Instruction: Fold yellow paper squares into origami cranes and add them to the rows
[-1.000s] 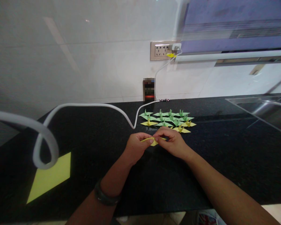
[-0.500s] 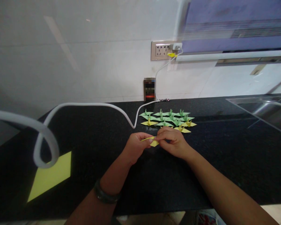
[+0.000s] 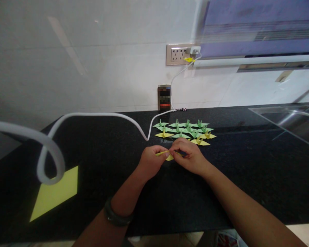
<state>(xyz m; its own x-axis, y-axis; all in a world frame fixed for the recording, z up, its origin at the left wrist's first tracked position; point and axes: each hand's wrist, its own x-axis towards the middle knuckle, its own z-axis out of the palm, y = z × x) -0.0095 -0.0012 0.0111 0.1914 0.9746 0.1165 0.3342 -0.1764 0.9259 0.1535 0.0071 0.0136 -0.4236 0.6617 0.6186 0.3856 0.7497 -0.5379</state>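
Both my hands meet over the black counter, pinching a small folded piece of yellow paper. My left hand grips its left end with closed fingers. My right hand pinches the right part from above. Just beyond the hands lies a cluster of several finished green and yellow paper cranes. A dark band sits on my left wrist.
A flat yellow paper sheet lies at the near left. A thick white cable loops across the left side; a thinner one runs to a wall socket. A small dark device leans on the wall. A metal sink is at right.
My hands have shifted only slightly while working the yellow paper; the right fingers have moved a little along the fold. Everything else is still.
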